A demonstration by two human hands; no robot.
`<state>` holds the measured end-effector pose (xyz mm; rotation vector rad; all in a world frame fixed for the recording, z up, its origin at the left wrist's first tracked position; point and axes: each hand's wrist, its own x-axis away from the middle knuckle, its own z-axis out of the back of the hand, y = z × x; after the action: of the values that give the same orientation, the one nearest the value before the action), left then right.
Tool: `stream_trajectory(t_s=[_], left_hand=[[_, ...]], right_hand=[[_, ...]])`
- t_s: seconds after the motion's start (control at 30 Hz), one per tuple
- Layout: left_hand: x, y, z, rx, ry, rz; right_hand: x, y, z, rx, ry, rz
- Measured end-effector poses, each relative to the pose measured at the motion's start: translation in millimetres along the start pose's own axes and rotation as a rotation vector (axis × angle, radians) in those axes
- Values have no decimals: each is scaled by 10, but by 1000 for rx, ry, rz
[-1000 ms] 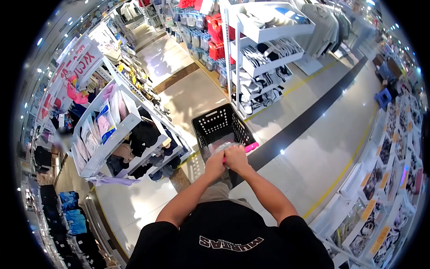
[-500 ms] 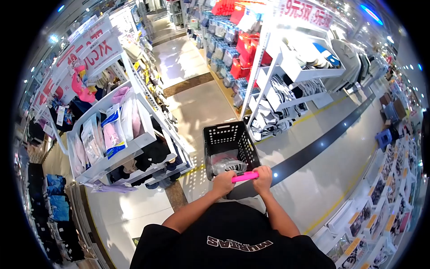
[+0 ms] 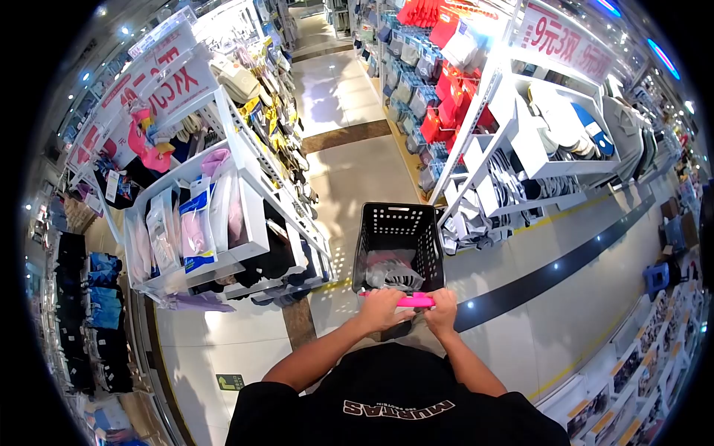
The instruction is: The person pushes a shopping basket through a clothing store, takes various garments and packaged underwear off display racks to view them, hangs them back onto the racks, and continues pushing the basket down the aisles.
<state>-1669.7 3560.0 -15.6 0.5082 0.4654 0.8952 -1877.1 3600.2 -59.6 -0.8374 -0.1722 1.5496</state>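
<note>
– At the near rim of the black basket (image 3: pixel 398 217), spotting a pink handle (image 3: pixel 415 300), set crosswise, left to right!

– Held at both ends?

– Looks like it! With the left hand (image 3: pixel 381 310) curled over the left stretch, with the right hand (image 3: pixel 442 310) wrapped round the right end. Can't tell how tightly.

– And nearer to the basket?

– Too close to call! Both just behind that near rim, with bare pink between them.

– Any load?

– Yes! Low inside the basket, ahead of both hands: a clear plastic packet (image 3: pixel 394 275), touched by neither.

– And past the basket?

– Ahead and slightly left of its far rim, an aisle floor (image 3: pixel 349 163). Off to its left, a white bin (image 3: pixel 259 215).
</note>
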Motion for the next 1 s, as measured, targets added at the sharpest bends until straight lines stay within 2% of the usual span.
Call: stream_trajectory(t_s=[0.1, 0.13, 0.23, 0.47, 1.0], left_hand=[[-359, 63, -163, 72, 24, 166], [-512, 98, -186, 153, 38, 311], [-890, 148, -187, 44, 141, 563], [-1442, -162, -216, -141, 97, 637], [-2301, -378, -492, -299, 474, 567]], right_hand=[[-265, 192, -6, -70, -63, 71], [-342, 262, -17, -100, -83, 93], [-601, 435, 4, -206, -143, 140], [-1246, 793, -70, -364, -292, 194], [-2274, 1470, -319, -410, -415, 258]])
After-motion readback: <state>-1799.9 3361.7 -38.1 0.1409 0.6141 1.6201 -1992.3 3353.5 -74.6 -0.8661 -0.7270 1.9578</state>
